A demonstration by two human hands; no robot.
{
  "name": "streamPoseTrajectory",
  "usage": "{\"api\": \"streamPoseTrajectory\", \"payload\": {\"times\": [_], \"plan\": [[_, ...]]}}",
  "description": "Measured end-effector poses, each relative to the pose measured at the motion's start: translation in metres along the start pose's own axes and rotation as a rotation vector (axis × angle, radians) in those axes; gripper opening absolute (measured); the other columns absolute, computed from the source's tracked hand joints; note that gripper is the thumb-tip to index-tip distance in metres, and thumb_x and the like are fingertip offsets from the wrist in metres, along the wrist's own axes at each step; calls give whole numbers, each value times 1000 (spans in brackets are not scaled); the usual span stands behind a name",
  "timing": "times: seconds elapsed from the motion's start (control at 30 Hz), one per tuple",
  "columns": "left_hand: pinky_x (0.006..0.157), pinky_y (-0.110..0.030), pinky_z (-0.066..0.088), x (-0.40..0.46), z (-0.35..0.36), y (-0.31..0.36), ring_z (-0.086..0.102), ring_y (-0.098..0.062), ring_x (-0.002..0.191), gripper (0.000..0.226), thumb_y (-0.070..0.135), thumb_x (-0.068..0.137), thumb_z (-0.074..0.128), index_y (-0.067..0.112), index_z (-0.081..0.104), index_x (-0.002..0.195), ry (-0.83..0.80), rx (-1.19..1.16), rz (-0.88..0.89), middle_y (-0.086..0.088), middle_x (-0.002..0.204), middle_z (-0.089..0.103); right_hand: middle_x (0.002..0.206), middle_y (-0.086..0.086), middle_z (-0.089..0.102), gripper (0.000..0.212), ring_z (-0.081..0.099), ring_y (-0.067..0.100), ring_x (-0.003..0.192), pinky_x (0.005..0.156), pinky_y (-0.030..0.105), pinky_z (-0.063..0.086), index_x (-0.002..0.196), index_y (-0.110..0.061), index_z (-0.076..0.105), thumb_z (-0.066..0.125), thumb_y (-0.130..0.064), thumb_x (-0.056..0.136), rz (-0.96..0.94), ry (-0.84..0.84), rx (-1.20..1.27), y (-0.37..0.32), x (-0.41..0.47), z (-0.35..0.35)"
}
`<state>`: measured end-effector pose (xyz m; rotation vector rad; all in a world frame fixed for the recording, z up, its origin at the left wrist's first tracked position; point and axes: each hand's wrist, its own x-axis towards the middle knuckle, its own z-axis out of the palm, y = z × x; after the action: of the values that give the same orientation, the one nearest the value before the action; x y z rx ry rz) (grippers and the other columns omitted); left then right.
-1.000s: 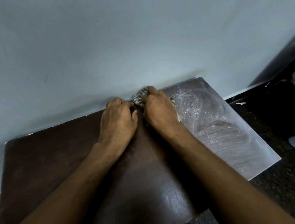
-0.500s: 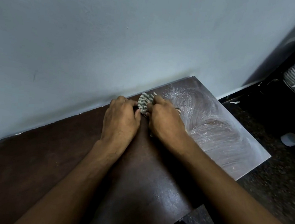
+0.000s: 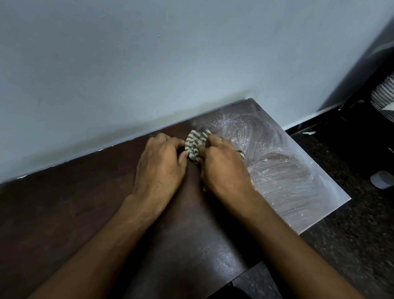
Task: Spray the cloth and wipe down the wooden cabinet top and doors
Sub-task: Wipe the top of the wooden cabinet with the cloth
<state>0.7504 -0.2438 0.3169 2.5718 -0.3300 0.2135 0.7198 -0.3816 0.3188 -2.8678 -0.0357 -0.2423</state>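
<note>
Wiping step, cabinet top [image 3: 96,212]: the striped cloth [image 3: 194,144] lies bunched near the wall edge, right hand [image 3: 225,170] curled over it, left hand [image 3: 160,165] pinching its near fold; next, the streaked right portion probably needs sweeping strokes.

Pale wall [image 3: 152,51]; dark speckled floor [image 3: 361,233]; small white object [image 3: 382,179], perhaps cap.

Striped cloth [image 3: 195,144] bunched on dark wood cabinet top [image 3: 68,214] nr wall; top's right part streaked w/ whitish smears.
</note>
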Motion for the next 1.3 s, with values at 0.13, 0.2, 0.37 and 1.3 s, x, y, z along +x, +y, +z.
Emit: {"api": "streamPoseTrajectory", "payload": {"times": [0.13,0.2,0.37,1.3], "plan": [[92,-39,47,-4,-1,5,52,-21,107,24,25,90,63,24,68,113,-10,-14,18,0,105,57,117,3,52,21,50,26,110,87,42,50,110,-14,70,56,-21,96,6,6,21,3,-8,-3],[92,-39,48,-6,-1,5,51,-21,107,25,25,90,63,23,68,114,-13,7,20,-1,106,57,123,3,54,21,52,26,109,85,42,49,110,-13,70,58,-21,95,19,7,0,2,3,-4],[92,-40,48,-13,2,10,53,-23,106,25,27,90,64,22,69,114,-15,18,21,-1,107,58,116,4,54,19,51,26,106,82,42,48,108,-11,70,58,-20,95,40,-10,-8,1,2,-8],[90,-30,47,-51,8,36,50,-15,103,23,29,90,65,26,71,112,-28,-13,62,7,104,58,115,0,51,24,47,24,108,88,42,46,117,-15,66,54,-22,97,125,-12,22,11,-76,-25]]}}
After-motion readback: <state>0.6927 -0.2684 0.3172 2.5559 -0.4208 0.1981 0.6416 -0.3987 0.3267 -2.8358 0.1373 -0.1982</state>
